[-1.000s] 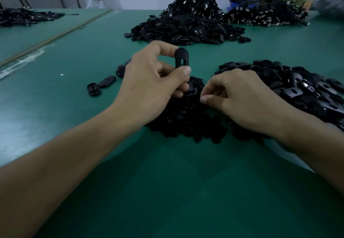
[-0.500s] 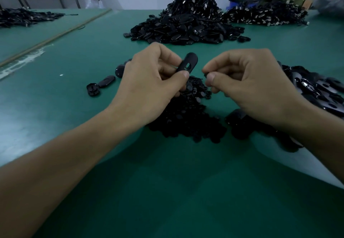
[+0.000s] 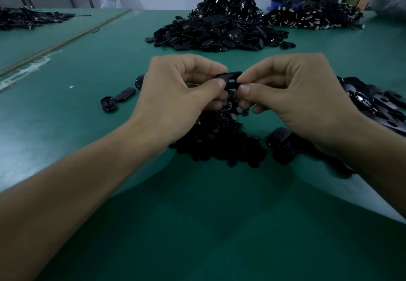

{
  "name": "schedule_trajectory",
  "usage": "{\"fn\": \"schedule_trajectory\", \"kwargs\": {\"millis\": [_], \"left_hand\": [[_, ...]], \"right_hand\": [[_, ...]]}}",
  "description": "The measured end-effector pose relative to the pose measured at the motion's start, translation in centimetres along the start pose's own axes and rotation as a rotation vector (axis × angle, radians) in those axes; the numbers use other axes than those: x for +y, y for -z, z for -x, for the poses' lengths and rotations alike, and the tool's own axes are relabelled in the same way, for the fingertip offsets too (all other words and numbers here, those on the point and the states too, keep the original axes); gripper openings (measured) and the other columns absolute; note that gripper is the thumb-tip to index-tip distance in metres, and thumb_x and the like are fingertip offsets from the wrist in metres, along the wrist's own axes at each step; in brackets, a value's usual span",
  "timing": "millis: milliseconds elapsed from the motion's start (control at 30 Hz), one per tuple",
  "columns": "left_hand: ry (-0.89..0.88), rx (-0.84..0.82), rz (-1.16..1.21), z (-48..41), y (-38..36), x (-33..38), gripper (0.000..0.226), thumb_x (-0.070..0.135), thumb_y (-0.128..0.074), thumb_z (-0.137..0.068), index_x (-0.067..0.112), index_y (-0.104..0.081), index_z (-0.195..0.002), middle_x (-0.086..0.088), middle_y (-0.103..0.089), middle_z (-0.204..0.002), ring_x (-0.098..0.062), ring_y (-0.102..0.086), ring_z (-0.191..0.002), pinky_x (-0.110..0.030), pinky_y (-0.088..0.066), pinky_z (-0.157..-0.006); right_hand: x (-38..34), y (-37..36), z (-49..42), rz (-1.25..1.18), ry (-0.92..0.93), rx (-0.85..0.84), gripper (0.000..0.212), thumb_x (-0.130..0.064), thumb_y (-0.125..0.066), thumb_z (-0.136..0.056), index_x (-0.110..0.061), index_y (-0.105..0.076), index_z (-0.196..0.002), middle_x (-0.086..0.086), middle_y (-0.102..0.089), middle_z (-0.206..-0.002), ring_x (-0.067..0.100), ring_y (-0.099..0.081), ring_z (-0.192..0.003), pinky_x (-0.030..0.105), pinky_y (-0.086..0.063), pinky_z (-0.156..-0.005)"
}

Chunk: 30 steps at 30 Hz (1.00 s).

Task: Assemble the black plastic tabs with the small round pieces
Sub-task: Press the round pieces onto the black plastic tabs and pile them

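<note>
Green surface (image 3: 66, 127): two loose black oval tabs (image 3: 117, 99) lie left of the hands.
Left hand (image 3: 175, 96): grip closed, thumb and forefinger pinching the left end of the slotted black plastic tab (image 3: 228, 79).
Tab position: held level between both hands, above the heap of small round black pieces (image 3: 219, 142).
Right hand (image 3: 294, 94): grip closed on the tab's right end.

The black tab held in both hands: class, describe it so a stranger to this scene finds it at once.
On the green table, above the central heap of small round pieces, the left hand and right hand meet. The black tab is pinched between them. Unlike the loose tabs lying on the table, it is held in the air, slot showing.
</note>
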<state>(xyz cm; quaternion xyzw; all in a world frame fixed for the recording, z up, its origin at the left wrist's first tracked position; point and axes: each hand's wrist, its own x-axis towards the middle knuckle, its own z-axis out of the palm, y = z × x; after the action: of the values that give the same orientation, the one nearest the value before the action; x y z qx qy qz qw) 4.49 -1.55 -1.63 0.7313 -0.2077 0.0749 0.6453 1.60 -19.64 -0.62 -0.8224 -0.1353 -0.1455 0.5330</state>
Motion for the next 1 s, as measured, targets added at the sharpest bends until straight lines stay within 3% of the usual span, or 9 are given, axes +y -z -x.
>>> {"fn": "schedule_trajectory", "kwargs": {"millis": [200, 467, 567, 767, 1000], "left_hand": [[0.001, 0.002, -0.002, 0.0, -0.04, -0.07, 0.016, 0.0, -0.071, -0.089, 0.016, -0.073, -0.088, -0.001, -0.076, -0.071, -0.014, -0.075, -0.07, -0.023, -0.059, -0.065], [-0.033, -0.02, -0.038, 0.21, -0.49, 0.02, 0.02, -0.002, -0.073, -0.087, 0.018, -0.073, -0.088, -0.002, -0.077, -0.075, -0.012, -0.074, -0.068, -0.02, -0.058, -0.064], [-0.042, -0.017, -0.065, 0.16, -0.5, -0.03, 0.02, -0.001, -0.073, -0.087, 0.019, -0.073, -0.089, -0.001, -0.077, -0.076, -0.013, -0.074, -0.068, -0.022, -0.059, -0.066], [-0.07, -0.035, -0.137, 0.18, -0.51, -0.28, 0.021, 0.003, -0.074, -0.087, 0.024, -0.073, -0.091, 0.002, -0.077, -0.078, -0.015, -0.076, -0.071, -0.031, -0.062, -0.073], [-0.129, -0.04, -0.251, 0.39, -0.96, -0.41, 0.02, 0.013, -0.07, -0.082, 0.032, -0.071, -0.09, 0.007, -0.076, -0.081, -0.007, -0.074, -0.074, -0.035, -0.062, -0.077]], "right_hand": [[0.07, -0.04, -0.05, 0.112, 0.019, 0.064, 0.011, -0.017, -0.077, -0.085, -0.026, -0.074, -0.08, -0.003, -0.072, -0.072, 0.001, -0.059, -0.061, 0.018, -0.051, -0.06], [-0.05, -0.29, 0.13, 0.18, 0.023, 0.118, 0.014, -0.017, -0.079, -0.084, -0.027, -0.07, -0.089, -0.009, -0.073, -0.074, 0.003, -0.069, -0.067, 0.017, -0.054, -0.065], [-0.07, -0.37, 0.19, 0.197, 0.022, 0.126, 0.02, -0.018, -0.079, -0.084, -0.029, -0.063, -0.088, -0.011, -0.073, -0.076, 0.004, -0.07, -0.069, 0.024, -0.058, -0.07], [-0.35, -0.34, 0.27, 0.265, 0.039, 0.126, 0.026, -0.018, -0.079, -0.083, -0.029, -0.056, -0.08, -0.001, -0.071, -0.079, 0.011, -0.069, -0.073, 0.038, -0.06, -0.073], [-0.17, -0.37, 0.14, 0.268, 0.0, 0.109, 0.028, -0.02, -0.079, -0.081, -0.026, -0.052, -0.075, 0.005, -0.072, -0.082, 0.028, -0.07, -0.08, 0.051, -0.057, -0.074]]}}
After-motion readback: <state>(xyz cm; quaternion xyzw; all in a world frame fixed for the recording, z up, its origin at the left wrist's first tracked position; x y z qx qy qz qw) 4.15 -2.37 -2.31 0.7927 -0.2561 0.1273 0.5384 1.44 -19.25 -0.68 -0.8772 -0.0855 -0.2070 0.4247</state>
